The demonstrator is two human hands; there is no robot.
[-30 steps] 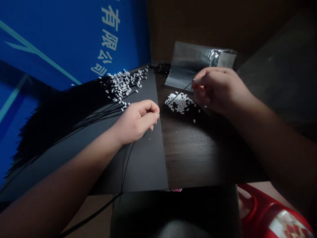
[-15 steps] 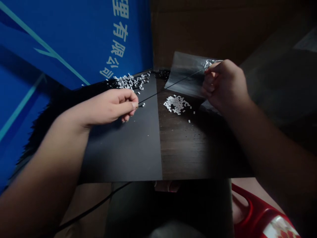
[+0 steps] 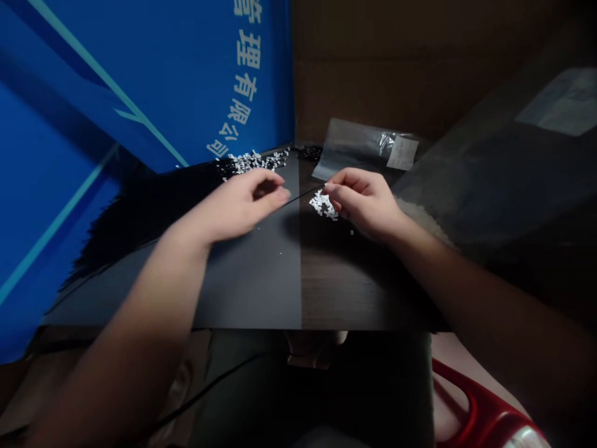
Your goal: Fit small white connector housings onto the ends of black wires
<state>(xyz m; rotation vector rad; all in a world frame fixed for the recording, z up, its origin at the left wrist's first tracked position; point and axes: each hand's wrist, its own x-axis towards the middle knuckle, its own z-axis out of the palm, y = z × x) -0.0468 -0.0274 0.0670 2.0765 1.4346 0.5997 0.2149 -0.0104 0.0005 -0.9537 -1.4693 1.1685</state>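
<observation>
Cord [image 3: 305, 195]: thin, black, nearly straight; strung between left hand [image 3: 247, 202] and right hand [image 3: 366, 199], over the back half of the tabletop [image 3: 354, 298].
Left grip: blurred, fingers curled toward thumb, cord running up to the tips; cannot tell whether pinched tight.
Right grip: thumb and forefinger pinched on cord, other fingers folded in.
White tags [image 3: 319, 204]: small, flat, rectangular; heaped loosely on dark wood grain, just beside and partly behind the right fingertips.
Grey sheet [image 3: 261, 280]: smooth, matte; covering the tabletop's left part up to its front edge.
Bundle of cords [image 3: 153, 199]: black, bristly; spread toward the tabletop's back left, beyond the left hand, with white tips [image 3: 249, 162].
Plastic bag [image 3: 359, 143]: clear, glossy, creased; near the back edge, beyond the right hand.
</observation>
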